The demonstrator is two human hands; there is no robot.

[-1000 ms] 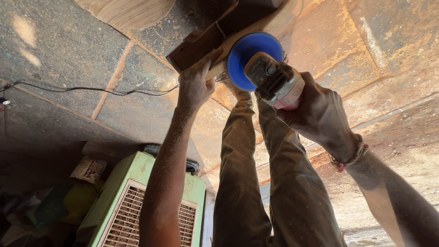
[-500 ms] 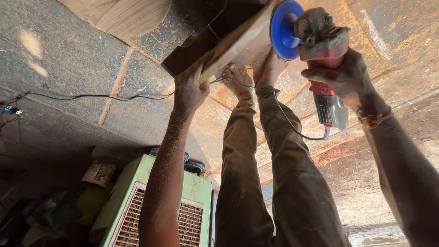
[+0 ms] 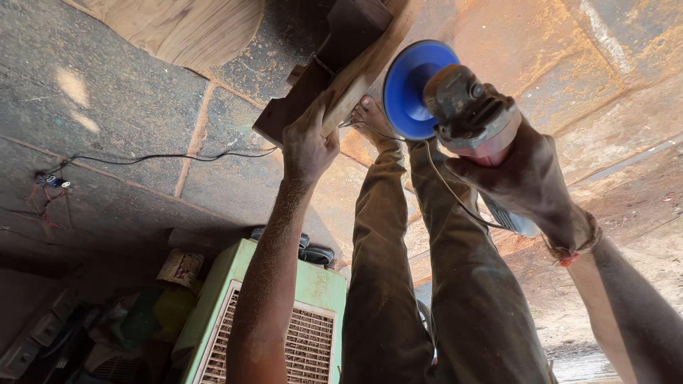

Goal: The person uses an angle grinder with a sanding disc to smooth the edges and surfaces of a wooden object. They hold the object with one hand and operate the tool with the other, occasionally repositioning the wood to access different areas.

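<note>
My left hand grips the edge of a wooden piece that rests on the paved ground. My right hand holds an angle grinder with a blue sanding disc, the disc close beside the wood's edge. The grinder's cord hangs over my legs. A bare foot is planted by the wood.
A green metal box with a grille stands below my left arm. A black cable runs over the stone slabs to a plug. A curved wooden board lies at the top. Clutter sits at the lower left.
The grinder swung from the wood up to the right, then came back down beside the wood's edge. My left hand stayed on the wood.
</note>
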